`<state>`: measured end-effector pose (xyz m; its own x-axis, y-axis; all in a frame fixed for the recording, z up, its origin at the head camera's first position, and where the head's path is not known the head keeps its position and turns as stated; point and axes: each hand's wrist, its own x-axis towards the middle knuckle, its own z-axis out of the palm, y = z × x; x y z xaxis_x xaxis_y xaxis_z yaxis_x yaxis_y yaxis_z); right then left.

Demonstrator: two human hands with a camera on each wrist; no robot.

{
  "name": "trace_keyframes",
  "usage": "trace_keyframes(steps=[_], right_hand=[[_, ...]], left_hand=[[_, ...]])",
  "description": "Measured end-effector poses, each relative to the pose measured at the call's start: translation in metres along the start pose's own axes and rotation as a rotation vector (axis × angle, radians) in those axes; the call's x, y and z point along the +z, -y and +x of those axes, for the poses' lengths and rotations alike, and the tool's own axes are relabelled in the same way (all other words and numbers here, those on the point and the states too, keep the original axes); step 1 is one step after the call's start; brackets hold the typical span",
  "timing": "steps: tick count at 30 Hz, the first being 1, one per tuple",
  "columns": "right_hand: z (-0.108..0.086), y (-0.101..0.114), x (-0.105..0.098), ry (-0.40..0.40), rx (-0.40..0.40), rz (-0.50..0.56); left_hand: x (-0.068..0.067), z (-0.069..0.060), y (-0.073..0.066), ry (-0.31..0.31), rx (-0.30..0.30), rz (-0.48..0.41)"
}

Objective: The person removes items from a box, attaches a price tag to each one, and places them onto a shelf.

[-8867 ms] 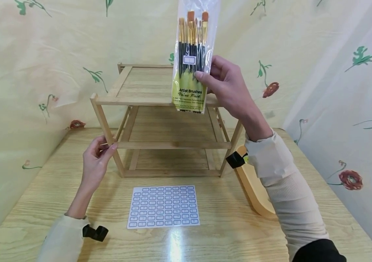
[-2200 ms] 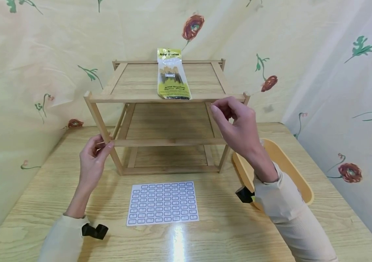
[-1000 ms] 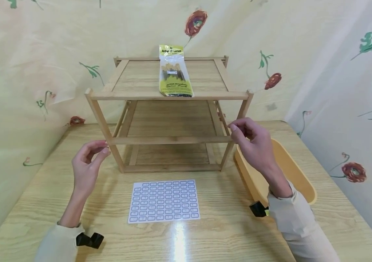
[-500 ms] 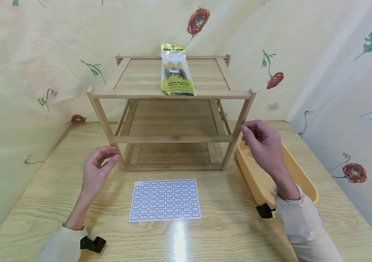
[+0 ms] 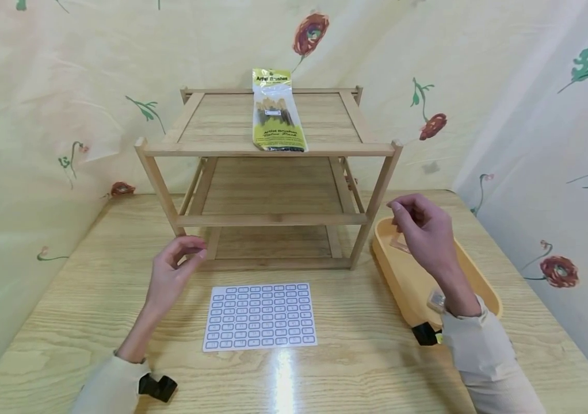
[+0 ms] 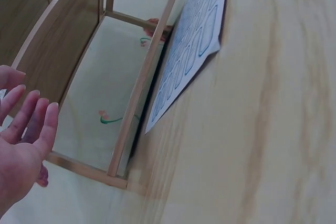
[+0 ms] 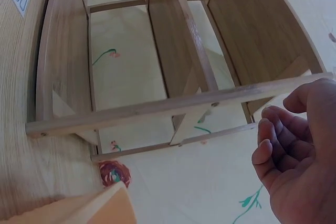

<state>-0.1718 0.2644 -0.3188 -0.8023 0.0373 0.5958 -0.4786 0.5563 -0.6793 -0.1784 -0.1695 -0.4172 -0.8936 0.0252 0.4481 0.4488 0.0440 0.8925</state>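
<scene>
A pack of artist brushes (image 5: 278, 123) with a small label lies on the top tier of the three-tier wooden shelf (image 5: 273, 219), its lower end at the front rail. My left hand (image 5: 172, 276) hovers before the shelf's lower left leg with fingers loosely bent and nothing in them; the left wrist view shows the fingers (image 6: 44, 129) spread apart. To the right of the shelf, my right hand (image 5: 428, 238) hangs over an orange plastic bin (image 5: 389, 279). Its fingers curl loosely around nothing in the right wrist view.
A sheet of numbered label stickers (image 5: 260, 316) lies flat on the wooden table (image 5: 346, 368) in front of the shelf. Inside the bin are a small clear packet (image 5: 436, 300) and a flat orange-tinted piece (image 5: 400, 242), both partly hidden. Flowered cloth (image 5: 92, 86) encloses the table.
The brush pack went from my right hand onto the top tier. My right hand came down and right, over the bin. My left hand let go of the shelf leg and moved right.
</scene>
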Motion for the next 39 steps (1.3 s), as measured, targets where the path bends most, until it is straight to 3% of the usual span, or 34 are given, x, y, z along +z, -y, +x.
trace_keyframes(steps=[17, 31, 39], right_hand=[[0.001, -0.039, -0.016, 0.009, 0.092, -0.064], [0.000, -0.044, -0.028, 0.036, 0.160, -0.091], [-0.001, -0.049, -0.038, 0.049, 0.153, -0.131]], left_hand=[[0.023, -0.001, 0.007, 0.104, -0.053, 0.022], [0.051, -0.001, 0.001, 0.200, -0.070, -0.022], [0.069, -0.005, -0.003, 0.249, -0.070, -0.026]])
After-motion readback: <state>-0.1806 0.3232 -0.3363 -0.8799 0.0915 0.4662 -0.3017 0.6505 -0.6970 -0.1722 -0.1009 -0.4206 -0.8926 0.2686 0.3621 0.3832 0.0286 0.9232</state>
